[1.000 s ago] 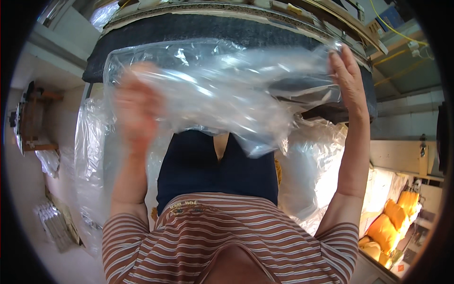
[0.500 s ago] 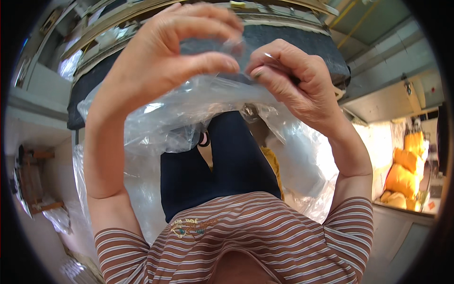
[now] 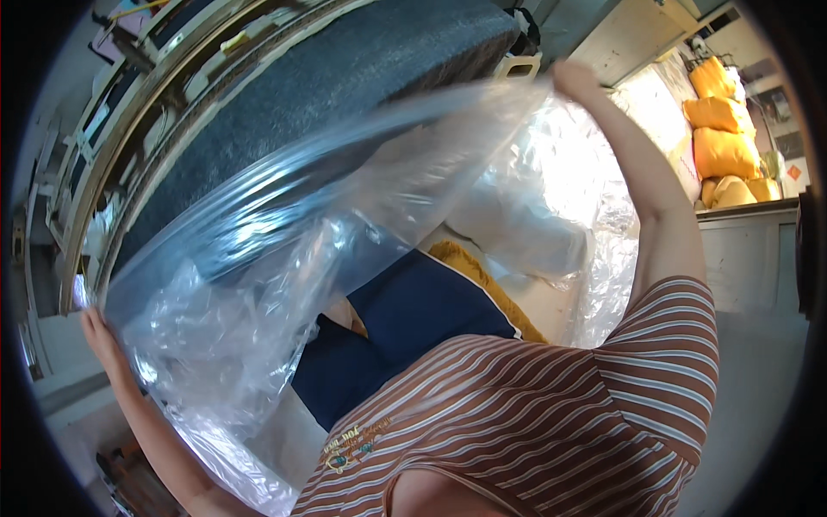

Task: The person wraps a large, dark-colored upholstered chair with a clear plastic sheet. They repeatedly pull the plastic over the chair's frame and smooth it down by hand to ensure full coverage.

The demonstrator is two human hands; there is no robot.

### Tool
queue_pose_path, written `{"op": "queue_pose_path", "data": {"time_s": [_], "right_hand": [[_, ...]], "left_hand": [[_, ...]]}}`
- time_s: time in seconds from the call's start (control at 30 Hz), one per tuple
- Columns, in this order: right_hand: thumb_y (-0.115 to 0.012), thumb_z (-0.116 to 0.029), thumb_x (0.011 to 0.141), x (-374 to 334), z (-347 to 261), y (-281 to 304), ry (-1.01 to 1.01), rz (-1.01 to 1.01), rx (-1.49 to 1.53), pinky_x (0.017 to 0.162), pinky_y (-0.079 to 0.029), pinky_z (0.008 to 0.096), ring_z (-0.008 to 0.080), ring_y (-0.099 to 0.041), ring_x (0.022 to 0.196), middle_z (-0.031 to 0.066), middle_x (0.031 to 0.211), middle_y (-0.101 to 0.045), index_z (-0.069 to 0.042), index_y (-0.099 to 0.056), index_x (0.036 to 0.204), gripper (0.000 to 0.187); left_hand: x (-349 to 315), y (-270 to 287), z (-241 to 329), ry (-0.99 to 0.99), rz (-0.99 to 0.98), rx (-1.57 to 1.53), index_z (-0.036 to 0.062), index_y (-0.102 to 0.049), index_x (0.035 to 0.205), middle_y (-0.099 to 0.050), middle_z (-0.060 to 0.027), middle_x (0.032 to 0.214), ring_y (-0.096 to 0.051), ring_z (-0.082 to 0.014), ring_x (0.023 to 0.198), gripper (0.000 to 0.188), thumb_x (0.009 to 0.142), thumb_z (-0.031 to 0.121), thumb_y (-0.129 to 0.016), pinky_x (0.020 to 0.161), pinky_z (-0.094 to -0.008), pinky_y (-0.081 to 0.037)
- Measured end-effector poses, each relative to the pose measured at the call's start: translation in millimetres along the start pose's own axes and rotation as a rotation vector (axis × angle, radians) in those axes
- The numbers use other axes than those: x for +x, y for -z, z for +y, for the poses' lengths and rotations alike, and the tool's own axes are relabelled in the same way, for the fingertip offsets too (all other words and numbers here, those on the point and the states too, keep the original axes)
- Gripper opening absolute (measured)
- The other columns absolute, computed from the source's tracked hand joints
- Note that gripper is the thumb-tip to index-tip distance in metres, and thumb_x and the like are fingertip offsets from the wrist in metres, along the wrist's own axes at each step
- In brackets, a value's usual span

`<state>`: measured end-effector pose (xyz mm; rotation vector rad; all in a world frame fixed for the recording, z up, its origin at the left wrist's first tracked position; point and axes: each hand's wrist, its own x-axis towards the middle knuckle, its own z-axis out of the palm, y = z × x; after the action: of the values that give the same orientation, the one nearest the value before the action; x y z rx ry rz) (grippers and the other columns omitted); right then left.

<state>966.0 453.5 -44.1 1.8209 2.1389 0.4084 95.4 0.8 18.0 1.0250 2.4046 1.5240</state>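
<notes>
A large clear plastic sheet [image 3: 284,194] is stretched between my two hands, its upper edge pulled taut and slanting up to the right. My left hand [image 3: 103,343] is closed on the sheet's left end, beside the long frame at the far left. Up at the right, my right hand [image 3: 575,82] grips the other end; it is smeared by motion, but the film runs straight into it. The rest of the sheet hangs in shiny folds over my lap and down at both sides.
Behind the sheet lies a dark grey padded surface [image 3: 345,73]. A long rail frame [image 3: 129,168] runs along its far side. Yellow bundles [image 3: 725,153] are stacked at the right beside a pale cabinet [image 3: 745,258]. A mustard cloth [image 3: 491,284] shows beside my legs.
My hands were close together in front of me; now they are spread wide, left hand down and left, right hand out right. The film between them has been pulled taut, and my view has tilted.
</notes>
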Motion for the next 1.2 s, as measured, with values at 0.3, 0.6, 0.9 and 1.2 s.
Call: {"op": "queue_pose_path", "data": {"time_s": [0.3,0.6,0.9,1.2], "right_hand": [[-0.049,-0.041,0.089,53.1,-77.9,188.6,-0.215,0.915,0.705,0.07,-0.05,0.0472,0.0389,-0.064,0.081,0.0177,0.084,-0.067,-0.006,-0.065,0.092,0.038],[-0.047,-0.049,0.091,141.4,-132.6,81.6,0.363,0.655,0.606,0.096,-0.041,0.0403,0.0322,-0.051,0.116,0.0121,0.125,-0.055,-0.01,-0.055,0.125,0.052],[-0.05,-0.033,0.094,178.5,-116.0,70.2,0.373,0.716,0.8,0.088,-0.044,0.0352,0.031,-0.057,0.103,0.017,0.109,-0.061,0.0,-0.053,0.118,0.041],[-0.052,-0.033,0.094,83.2,-2.3,-120.4,-0.579,0.036,1.386,0.049,-0.04,0.0291,0.0136,-0.05,0.055,0.0034,0.069,-0.056,-0.007,-0.059,0.089,0.027]], "left_hand": [[7.9,95.2,-163.6,0.192,0.121,1.094,-0.0013,-0.049,0.127,-0.057,-0.0254,0.119,-0.053,-0.0445,0.107,0.049,0.097,0.035,-0.035,0.091,-0.0461,-0.04],[22.6,146.2,-184.7,0.224,0.204,1.188,-0.0023,-0.051,0.117,-0.057,-0.0278,0.115,-0.053,-0.0449,0.104,0.039,0.098,0.027,-0.034,0.084,-0.0491,-0.041],[80.2,42.2,-57.2,-0.393,-0.091,1.056,0.0002,-0.053,0.127,-0.055,-0.0203,0.126,-0.052,-0.0348,0.116,0.036,0.098,0.02,-0.045,0.098,-0.0369,-0.04],[-76.9,-205.9,113.3,-0.6,-0.427,0.705,0.0056,-0.048,0.134,-0.045,-0.0139,0.137,-0.038,-0.0284,0.129,0.041,0.101,0.028,-0.037,0.107,-0.0383,-0.027]]}}
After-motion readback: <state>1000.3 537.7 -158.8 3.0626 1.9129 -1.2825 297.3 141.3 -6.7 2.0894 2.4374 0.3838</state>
